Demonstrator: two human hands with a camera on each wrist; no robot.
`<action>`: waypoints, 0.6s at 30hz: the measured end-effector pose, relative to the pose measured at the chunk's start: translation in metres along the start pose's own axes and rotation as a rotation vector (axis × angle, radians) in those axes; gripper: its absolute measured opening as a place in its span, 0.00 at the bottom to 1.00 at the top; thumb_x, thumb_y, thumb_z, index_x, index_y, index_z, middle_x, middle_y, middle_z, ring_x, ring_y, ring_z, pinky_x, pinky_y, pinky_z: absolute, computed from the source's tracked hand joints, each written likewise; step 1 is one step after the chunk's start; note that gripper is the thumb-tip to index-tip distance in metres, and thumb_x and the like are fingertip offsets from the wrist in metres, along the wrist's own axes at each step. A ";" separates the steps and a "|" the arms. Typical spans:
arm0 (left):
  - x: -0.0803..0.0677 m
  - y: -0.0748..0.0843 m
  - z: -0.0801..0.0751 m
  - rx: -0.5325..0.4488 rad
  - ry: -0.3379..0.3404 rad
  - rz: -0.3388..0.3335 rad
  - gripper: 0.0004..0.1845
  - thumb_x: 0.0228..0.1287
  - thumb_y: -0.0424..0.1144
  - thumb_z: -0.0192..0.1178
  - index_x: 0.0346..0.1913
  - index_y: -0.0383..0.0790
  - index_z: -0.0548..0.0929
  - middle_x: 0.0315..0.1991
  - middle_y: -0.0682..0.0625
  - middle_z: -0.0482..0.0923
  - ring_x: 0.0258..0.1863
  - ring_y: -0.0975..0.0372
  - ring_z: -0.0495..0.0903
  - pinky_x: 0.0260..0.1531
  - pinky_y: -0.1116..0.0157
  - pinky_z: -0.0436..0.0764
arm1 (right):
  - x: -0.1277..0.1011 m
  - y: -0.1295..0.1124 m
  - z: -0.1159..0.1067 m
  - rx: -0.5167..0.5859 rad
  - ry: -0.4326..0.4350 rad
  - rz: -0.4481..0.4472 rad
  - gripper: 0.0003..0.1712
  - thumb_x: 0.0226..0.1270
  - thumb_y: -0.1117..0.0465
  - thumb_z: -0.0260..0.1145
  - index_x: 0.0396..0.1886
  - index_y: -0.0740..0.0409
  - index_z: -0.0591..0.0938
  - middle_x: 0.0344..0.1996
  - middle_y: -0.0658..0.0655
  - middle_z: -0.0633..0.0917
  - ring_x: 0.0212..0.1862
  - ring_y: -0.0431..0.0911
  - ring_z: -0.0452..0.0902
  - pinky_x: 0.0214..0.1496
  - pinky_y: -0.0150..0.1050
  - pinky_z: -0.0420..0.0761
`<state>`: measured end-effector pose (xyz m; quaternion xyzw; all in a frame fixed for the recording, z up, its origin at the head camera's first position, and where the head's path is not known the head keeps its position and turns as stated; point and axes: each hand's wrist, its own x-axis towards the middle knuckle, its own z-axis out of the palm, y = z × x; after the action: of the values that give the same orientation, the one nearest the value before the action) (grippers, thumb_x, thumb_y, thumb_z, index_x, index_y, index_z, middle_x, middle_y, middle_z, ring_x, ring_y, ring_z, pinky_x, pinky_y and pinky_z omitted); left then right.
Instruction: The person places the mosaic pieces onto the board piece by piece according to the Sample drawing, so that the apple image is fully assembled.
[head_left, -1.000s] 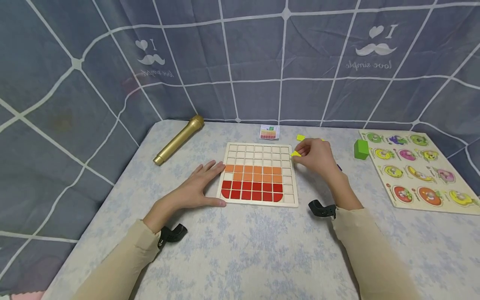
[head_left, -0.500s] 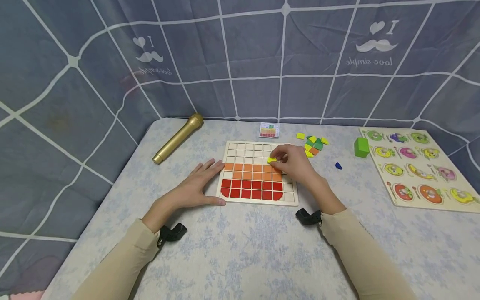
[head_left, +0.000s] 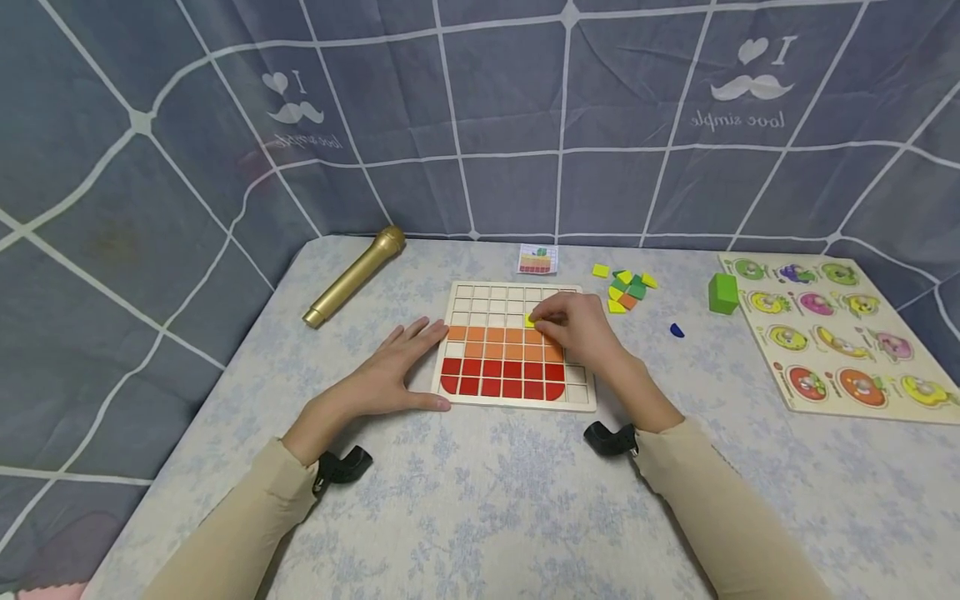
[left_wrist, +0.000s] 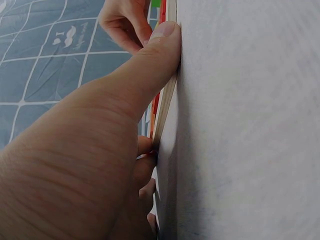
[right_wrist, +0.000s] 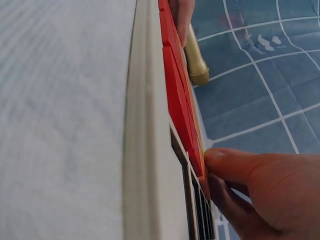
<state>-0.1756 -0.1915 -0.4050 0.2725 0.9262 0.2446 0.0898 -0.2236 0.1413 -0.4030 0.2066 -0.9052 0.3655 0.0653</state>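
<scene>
A wooden grid board (head_left: 517, 406) lies flat on the table, two rows of red tiles (head_left: 491, 369) at its near side and orange tiles (head_left: 496, 335) behind them. Along its left edge my left hand (head_left: 386, 377) rests with fingers spread, the thumb (left_wrist: 157, 45) at the near corner in the left wrist view. Over the board, my right hand (head_left: 583, 331) pinches a small yellow tile (head_left: 529, 321) between thumb and fingertips, at a cell just behind the orange rows. In the right wrist view the right fingers (right_wrist: 232, 162) mostly hide that tile.
Loose yellow, green and orange tiles (head_left: 636, 292) lie right of the board, with a dark blue piece (head_left: 677, 331) nearby. A small pattern card (head_left: 537, 259) sits behind it. A gold microphone (head_left: 356, 277) lies left; a green block (head_left: 723, 294) and fruit puzzle board (head_left: 840, 333) are right.
My right hand has carried the yellow tile leftward from beside the loose pile to over the board, then slightly further left. My left hand has stayed on the board's edge.
</scene>
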 end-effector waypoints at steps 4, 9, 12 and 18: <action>-0.001 0.000 -0.001 0.000 0.001 0.001 0.63 0.55 0.61 0.79 0.86 0.42 0.55 0.86 0.45 0.51 0.87 0.48 0.43 0.85 0.45 0.38 | 0.000 -0.002 0.000 -0.006 0.001 -0.005 0.06 0.68 0.69 0.74 0.43 0.61 0.93 0.46 0.60 0.92 0.48 0.53 0.90 0.53 0.48 0.90; -0.002 0.000 -0.001 -0.001 -0.001 0.005 0.62 0.55 0.61 0.79 0.85 0.42 0.55 0.86 0.45 0.51 0.87 0.47 0.43 0.85 0.45 0.39 | 0.001 -0.002 -0.005 -0.002 -0.015 0.033 0.08 0.71 0.67 0.72 0.46 0.61 0.93 0.47 0.61 0.91 0.48 0.54 0.90 0.55 0.50 0.89; -0.002 -0.001 -0.001 -0.004 -0.002 0.009 0.63 0.55 0.61 0.79 0.86 0.42 0.55 0.86 0.45 0.51 0.87 0.47 0.43 0.85 0.45 0.39 | 0.000 0.002 -0.013 0.008 0.006 0.076 0.09 0.72 0.66 0.72 0.49 0.62 0.92 0.49 0.62 0.90 0.50 0.56 0.89 0.57 0.51 0.89; 0.000 -0.001 -0.003 -0.005 -0.010 0.008 0.63 0.55 0.61 0.79 0.86 0.42 0.54 0.86 0.46 0.50 0.87 0.49 0.41 0.85 0.45 0.38 | -0.001 0.017 -0.038 0.009 0.084 0.140 0.12 0.74 0.67 0.69 0.52 0.66 0.89 0.50 0.67 0.89 0.51 0.63 0.88 0.57 0.56 0.88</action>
<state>-0.1767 -0.1938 -0.4032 0.2773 0.9240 0.2461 0.0940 -0.2314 0.1787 -0.3869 0.1277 -0.9123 0.3815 0.0767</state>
